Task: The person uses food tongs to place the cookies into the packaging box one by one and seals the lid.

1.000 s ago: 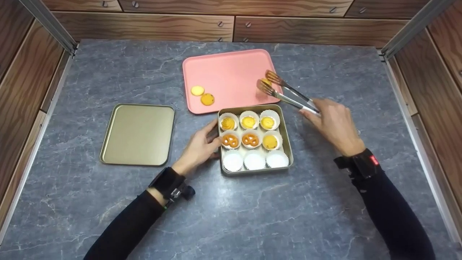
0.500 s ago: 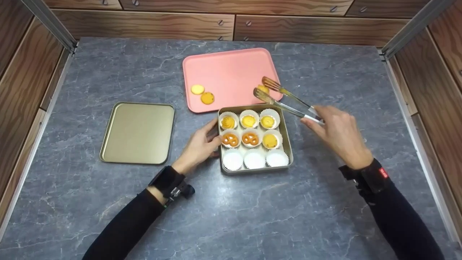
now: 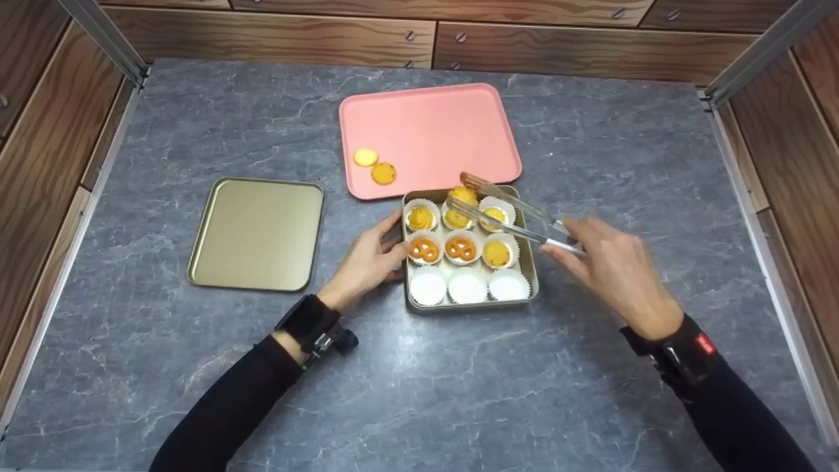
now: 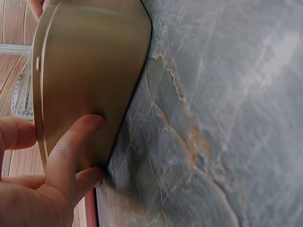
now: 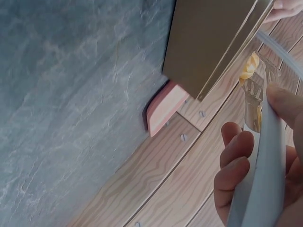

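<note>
My right hand point(image 3: 609, 269) holds a pair of metal tongs point(image 3: 511, 229) by the white handles. A yellow cookie point(image 3: 464, 196) sits between the tongs' slotted tips, over the back middle of the square tin point(image 3: 532, 288); in the right wrist view the cookie point(image 5: 249, 67) shows a ridged surface. White paper cups fill the tin in three rows. The back row has yellow cookies, among them a swirled one point(image 3: 420, 218). Two pretzels point(image 3: 423, 249) and a round cookie point(image 3: 497, 254) occupy the middle row; the front row shows white cups point(image 3: 428, 286). My left hand point(image 3: 367, 259) grips the tin's left side, thumb at the rim.
Behind the tin lies a pink tray point(image 3: 432, 131) with two round cookies point(image 3: 383, 173) at its left end. A gold tin lid point(image 3: 259, 233) lies on the grey marbled table point(image 3: 393, 393) to the left. Wood-patterned panels point(image 3: 275, 36) wall the table in.
The tongs have picked the cookie off the pink tray's right end and carried it toward me and left, over the tin. My left hand has stayed at the tin's side.
</note>
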### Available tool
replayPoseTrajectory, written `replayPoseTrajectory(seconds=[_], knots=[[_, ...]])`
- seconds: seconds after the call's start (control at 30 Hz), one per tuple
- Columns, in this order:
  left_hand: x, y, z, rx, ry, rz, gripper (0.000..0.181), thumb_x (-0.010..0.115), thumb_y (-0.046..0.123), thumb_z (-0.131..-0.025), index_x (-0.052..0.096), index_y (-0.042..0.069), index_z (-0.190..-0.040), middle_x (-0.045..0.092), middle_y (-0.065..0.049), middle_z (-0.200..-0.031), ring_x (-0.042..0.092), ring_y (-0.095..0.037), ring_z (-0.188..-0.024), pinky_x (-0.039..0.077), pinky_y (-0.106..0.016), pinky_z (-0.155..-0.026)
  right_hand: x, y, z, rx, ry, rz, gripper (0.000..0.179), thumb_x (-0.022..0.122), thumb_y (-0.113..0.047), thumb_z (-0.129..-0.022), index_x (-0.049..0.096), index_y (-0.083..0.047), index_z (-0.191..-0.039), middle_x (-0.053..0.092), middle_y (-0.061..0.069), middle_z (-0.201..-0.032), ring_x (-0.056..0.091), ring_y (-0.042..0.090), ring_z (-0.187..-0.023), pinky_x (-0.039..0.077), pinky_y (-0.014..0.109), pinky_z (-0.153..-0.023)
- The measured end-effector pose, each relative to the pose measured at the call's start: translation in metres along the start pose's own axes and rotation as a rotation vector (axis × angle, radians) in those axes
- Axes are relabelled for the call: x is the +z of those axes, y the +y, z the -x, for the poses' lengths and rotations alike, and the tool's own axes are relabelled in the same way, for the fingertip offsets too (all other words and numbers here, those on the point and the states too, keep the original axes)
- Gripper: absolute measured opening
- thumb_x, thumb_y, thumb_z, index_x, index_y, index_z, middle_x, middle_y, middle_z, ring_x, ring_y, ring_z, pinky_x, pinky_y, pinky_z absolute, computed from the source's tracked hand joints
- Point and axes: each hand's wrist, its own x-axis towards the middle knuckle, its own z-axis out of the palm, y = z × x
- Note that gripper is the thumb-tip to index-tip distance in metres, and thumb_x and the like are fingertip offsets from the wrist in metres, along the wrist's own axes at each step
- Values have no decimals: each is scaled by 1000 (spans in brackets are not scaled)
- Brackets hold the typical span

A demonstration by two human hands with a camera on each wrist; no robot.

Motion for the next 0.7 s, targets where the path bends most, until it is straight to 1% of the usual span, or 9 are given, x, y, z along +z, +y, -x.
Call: replayPoseTrajectory(seconds=[0.17, 0.27, 0.37, 0.5, 0.57, 0.7], knots=[[2, 1, -2, -9, -3, -21, 75, 58, 3, -102, 21, 13, -166, 34, -17, -165, 59, -31, -131, 66, -41, -80, -3, -8, 9, -23, -32, -8, 44, 87, -23, -85, 71, 3, -117, 70, 13, -86, 59, 18, -59, 51, 31, -43], [2, 0, -1, -15, -3, -27, 75, 58, 3, -102, 21, 13, -166, 34, -17, -165, 59, -31, -131, 66, -40, -80, -3, -12, 14, -33, -61, -17, 45, 85, -26, -86, 71, 2, -119, 72, 14, -90, 59, 16, -59, 52, 30, -44], [1, 1, -1, -7, -4, -20, 74, 58, 3, -101, 21, 11, -165, 35, -18, -164, 60, -31, -130, 66, -40, -81, -3, -15, 17, -45, -81, -23, 47, 85, -27, -87, 71, 1, -121, 74, 16, -96, 64, 20, -63, 57, 34, -48], [0, 1, 0, 10, -1, -35, 74, 58, 3, -101, 20, 8, -165, 34, -20, -164, 59, -31, -131, 65, -37, -83, -2, -20, 21, -79, -111, -43, 46, 86, -27, -85, 72, 0, -120, 73, 14, -94, 67, 21, -66, 60, 36, -52], [-1, 1, 1, 13, 4, -44, 74, 58, 3, -102, 20, 7, -165, 34, -19, -164, 59, -30, -131, 65, -35, -83, -1, -23, 22, -99, -127, -54, 47, 86, -27, -84, 72, 0, -119, 72, 11, -90, 65, 18, -64, 59, 33, -51], [-1, 1, 1, 0, 5, -27, 74, 58, 3, -102, 20, 9, -165, 34, -18, -165, 59, -30, -131, 65, -38, -85, 0, -28, 24, -137, -151, -67, 46, 86, -28, -83, 72, -2, -119, 71, 8, -88, 64, 15, -62, 58, 29, -49]])
